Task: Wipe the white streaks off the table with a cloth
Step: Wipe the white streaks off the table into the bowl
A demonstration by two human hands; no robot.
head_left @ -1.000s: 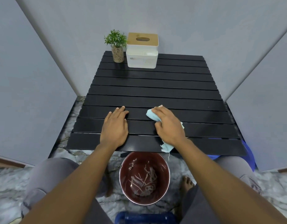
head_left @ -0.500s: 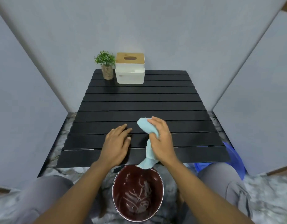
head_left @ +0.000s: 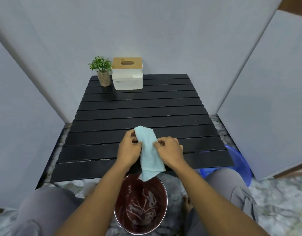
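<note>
Cloth (head_left: 149,150) pinched both sides — left hand (head_left: 129,150), right hand (head_left: 169,151) — grip closed.

Both forearms reach forward, left hand (head_left: 129,149) and right hand (head_left: 170,150) each pinched shut, close together.

Soft even light, faint shadows, wide-angle bowing

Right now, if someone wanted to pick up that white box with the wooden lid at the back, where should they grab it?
Probably by the two side walls of the white box, reaching from the front or above. Its sides look flat and upright; the plant stands close on its left, so that hand has little room.
</note>
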